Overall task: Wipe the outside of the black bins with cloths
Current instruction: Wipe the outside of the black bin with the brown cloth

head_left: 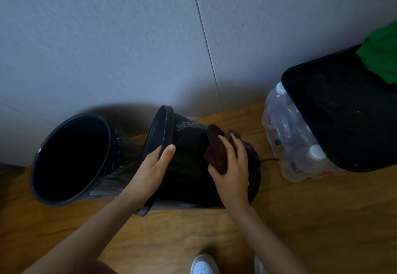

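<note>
Wooden floor (300, 220) under grey wall (107, 37), left fingers (169, 151) round tipped bin (189, 144), right fingers (225, 147) round brown cloth (217, 153).

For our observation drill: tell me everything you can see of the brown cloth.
The cloth is dark brown, soft-looking fabric, bunched into folds. It lies against the side of the tipped black bin, towards its base. The right hand holds it there, fingers spread over it, thumb at its lower edge.

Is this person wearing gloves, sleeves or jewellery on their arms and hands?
No. The left hand and right hand are ungloved, with no rings or watch showing. Both forearms are uncovered to the frame's edge, no sleeves in sight. A white shoe shows below.
</note>
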